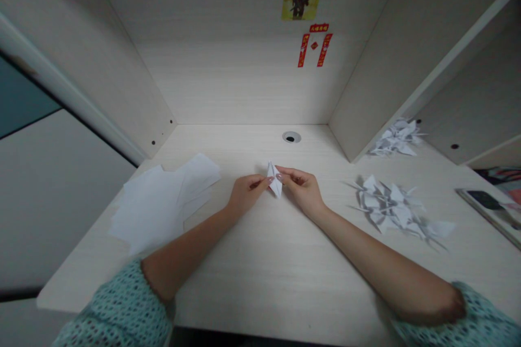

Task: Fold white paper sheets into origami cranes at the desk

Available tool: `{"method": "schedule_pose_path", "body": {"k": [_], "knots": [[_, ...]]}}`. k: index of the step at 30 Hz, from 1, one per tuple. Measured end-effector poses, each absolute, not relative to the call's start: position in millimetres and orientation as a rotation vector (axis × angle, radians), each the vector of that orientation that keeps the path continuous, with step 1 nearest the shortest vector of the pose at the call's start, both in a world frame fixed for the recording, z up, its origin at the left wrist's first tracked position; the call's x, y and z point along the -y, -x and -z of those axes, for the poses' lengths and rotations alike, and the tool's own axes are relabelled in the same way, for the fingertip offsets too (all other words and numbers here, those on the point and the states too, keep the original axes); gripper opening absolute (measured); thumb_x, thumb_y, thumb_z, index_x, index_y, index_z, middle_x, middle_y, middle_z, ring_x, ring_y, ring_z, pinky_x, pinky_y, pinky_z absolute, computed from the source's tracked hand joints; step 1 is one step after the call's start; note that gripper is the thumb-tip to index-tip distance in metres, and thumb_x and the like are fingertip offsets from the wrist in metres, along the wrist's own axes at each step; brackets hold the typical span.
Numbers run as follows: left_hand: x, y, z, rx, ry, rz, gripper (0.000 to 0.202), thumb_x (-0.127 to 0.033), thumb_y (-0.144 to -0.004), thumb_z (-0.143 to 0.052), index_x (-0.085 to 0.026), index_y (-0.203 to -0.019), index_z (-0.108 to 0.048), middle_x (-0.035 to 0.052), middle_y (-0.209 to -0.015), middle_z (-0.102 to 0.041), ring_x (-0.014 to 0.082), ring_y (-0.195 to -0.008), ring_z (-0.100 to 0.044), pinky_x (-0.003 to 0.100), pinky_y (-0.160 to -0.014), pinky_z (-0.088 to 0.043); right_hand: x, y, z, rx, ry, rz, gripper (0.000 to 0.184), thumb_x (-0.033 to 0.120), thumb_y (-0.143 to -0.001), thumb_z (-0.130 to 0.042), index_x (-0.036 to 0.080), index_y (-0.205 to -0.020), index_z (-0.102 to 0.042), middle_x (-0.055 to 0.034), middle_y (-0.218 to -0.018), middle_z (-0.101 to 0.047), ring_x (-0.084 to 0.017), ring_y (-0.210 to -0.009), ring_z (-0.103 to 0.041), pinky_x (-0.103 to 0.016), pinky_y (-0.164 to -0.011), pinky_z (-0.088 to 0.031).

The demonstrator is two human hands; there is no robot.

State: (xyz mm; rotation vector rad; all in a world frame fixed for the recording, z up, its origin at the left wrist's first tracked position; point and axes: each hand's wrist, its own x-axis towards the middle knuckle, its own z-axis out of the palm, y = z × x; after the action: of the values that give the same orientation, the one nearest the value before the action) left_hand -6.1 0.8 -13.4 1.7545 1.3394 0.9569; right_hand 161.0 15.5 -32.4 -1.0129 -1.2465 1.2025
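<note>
My left hand (247, 194) and my right hand (300, 190) meet at the middle of a pale wood-grain desk (260, 260). Between their fingertips stands a small folded white paper piece (275, 180), pinched from both sides, its pointed end up. A stack of loose white paper sheets (163, 200) lies to the left of my left hand, not touching it. To the right of my right hand sits a heap of white origami cranes (388, 207).
A smaller pile of paper cranes (396, 138) lies against the right wall of the desk hutch. A round cable grommet (291, 137) sits near the back wall. A phone on a tablet-like slab (486, 206) rests at the right edge. Red paper decorations hang on the back panel.
</note>
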Motion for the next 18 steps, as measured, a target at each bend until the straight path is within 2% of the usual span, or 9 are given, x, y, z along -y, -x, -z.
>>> {"method": "schedule_pose_path", "body": {"k": [2, 5, 11, 15, 18], "knots": [[-1.5, 6.0, 16.7, -1.293, -1.741, -0.981, 0.036, -0.048, -0.082, -0.056, -0.016, -0.073, -0.068, -0.0014, -0.068, -0.064, 0.0122, -0.065, -0.055, 0.021, -0.061, -0.039, -14.8, -162.0, 33.2, 1.295, 1.014, -1.151, 0.027, 0.039, -0.073, -0.07, 0.023, -0.093, -0.075, -0.0063, -0.097, -0.075, -0.021, -0.083, -0.068, -0.035, -0.077, -0.051], [-3.1, 6.1, 21.0, -1.27, -1.71, -0.988, 0.033, -0.047, -0.078, -0.061, -0.015, -0.075, -0.066, 0.0, -0.071, -0.065, 0.0122, -0.064, -0.056, 0.022, -0.061, -0.041, -12.8, -163.0, 33.0, 1.427, 0.988, -1.038, 0.022, 0.036, -0.079, -0.065, 0.025, -0.094, -0.075, -0.0058, -0.097, -0.074, -0.021, -0.088, -0.066, -0.035, -0.08, -0.049], [-4.4, 6.5, 20.9, -1.257, -1.688, -0.893, 0.035, -0.048, -0.076, -0.062, -0.014, -0.077, -0.069, 0.0017, -0.071, -0.068, 0.0136, -0.064, -0.057, 0.023, -0.059, -0.041, -10.5, -162.2, 30.0, 1.571, 0.988, -0.899, 0.021, 0.033, -0.082, -0.063, 0.022, -0.094, -0.075, -0.0058, -0.082, -0.07, -0.017, -0.076, -0.06, -0.03, -0.069, -0.045], [-6.3, 7.3, 19.8, -1.34, -1.709, -0.898, 0.042, -0.053, -0.077, -0.057, -0.014, -0.067, -0.067, -0.0003, -0.06, -0.062, 0.0124, -0.058, -0.052, 0.023, -0.056, -0.037, -9.5, -161.8, 29.1, 1.578, 1.001, -0.883, 0.021, 0.032, -0.082, -0.062, 0.021, -0.093, -0.076, -0.006, -0.079, -0.071, -0.017, -0.075, -0.06, -0.03, -0.069, -0.046], [-7.4, 8.1, 19.3, -1.36, -1.708, -0.911, 0.043, -0.053, -0.078, -0.055, -0.015, -0.062, -0.065, -0.001, -0.058, -0.059, 0.0121, -0.057, -0.051, 0.023, -0.054, -0.035, -8.9, -161.3, 31.0, 1.536, 1.032, -0.927, 0.024, 0.035, -0.081, -0.063, 0.021, -0.096, -0.075, -0.0073, -0.088, -0.074, -0.018, -0.077, -0.063, -0.031, -0.071, -0.047]]}}
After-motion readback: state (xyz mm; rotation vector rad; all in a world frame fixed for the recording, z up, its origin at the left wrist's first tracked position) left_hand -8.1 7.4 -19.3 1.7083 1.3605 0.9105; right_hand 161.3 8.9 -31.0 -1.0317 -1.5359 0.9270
